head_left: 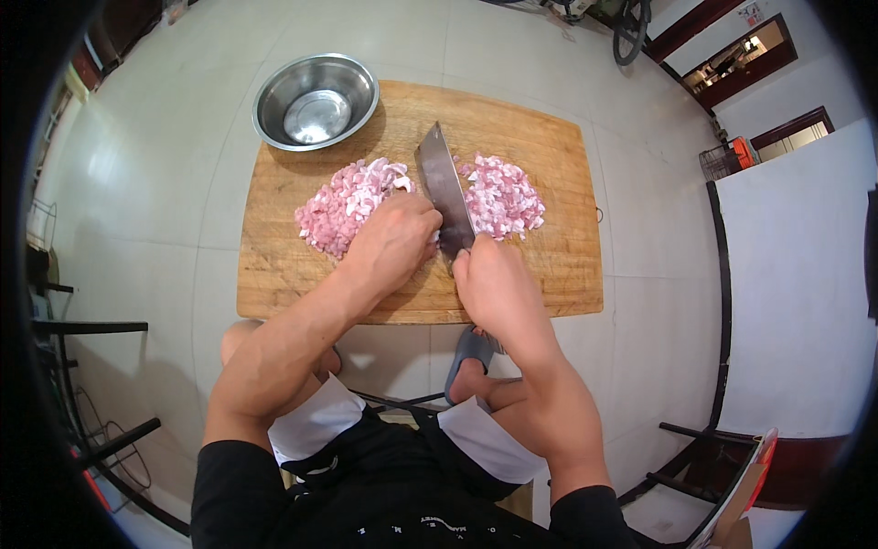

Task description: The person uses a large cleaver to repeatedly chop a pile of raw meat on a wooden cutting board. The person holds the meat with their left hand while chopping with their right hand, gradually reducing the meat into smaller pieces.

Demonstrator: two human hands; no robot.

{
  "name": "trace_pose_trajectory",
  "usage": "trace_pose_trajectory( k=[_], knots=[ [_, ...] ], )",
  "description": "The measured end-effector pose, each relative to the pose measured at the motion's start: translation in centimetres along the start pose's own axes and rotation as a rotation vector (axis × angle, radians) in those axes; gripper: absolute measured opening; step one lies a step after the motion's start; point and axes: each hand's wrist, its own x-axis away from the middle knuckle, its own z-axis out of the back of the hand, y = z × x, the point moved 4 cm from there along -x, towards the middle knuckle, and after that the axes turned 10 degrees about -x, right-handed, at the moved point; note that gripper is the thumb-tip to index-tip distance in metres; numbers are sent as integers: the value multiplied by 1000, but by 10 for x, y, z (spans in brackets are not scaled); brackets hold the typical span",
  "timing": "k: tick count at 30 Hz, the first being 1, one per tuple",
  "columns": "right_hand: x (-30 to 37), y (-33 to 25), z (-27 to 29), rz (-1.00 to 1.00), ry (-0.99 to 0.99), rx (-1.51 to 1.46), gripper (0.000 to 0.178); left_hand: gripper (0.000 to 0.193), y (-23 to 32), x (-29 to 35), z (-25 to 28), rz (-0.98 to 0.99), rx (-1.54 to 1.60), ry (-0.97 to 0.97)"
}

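Note:
My right hand [494,279] grips a cleaver [443,178] near the base of its broad metal blade. The blade stands on edge on a wooden cutting board [558,284], pointing away from me between two heaps of diced meat. Left of the blade, my left hand [395,240] is closed with its fingers curled down against the meat; its knuckles are right beside the blade. What its fingertips press on is mostly hidden. The left heap of diced pink meat [334,215] reaches under that hand. The right heap of diced meat [503,197] lies just right of the blade.
An empty steel bowl [315,102] rests on the board's far left corner. Pale floor tiles [640,229] surround the board. A black-framed rack [101,328] is at the left, a white-topped table [791,302] at the right. My slippered foot [471,357] shows below the board.

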Motion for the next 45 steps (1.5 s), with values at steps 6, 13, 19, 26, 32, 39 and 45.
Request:
trace_pose_trajectory(
  k=[6, 13, 19, 26, 32, 39, 45],
  knots=[
    [-33, 41, -1, -264, -105, -438, 31, 20, 5, 2, 3, -63, -29, 16],
    [-21, 67, 32, -323, -18, -660, 25, 27, 6, 0, 17, -51, -21, -44],
    [14, 52, 44, -108, 66, -247, 32, 19, 3, 2, 17, -90, -11, 6],
    [51, 14, 37, -98, -20, -96, 32, 16, -5, 4, 14, -41, -7, -124],
    [53, 17, 23, -5, -67, -128, 32, 17, -3, 5, 8, -15, -34, -37],
    [50, 7, 8, -46, -97, -113, 30, 16, 2, 8, 3, 30, -81, 1],
    [32, -7, 1, 75, -78, -101, 28, 12, -1, 3, 0, 42, -53, 12]
  ],
)
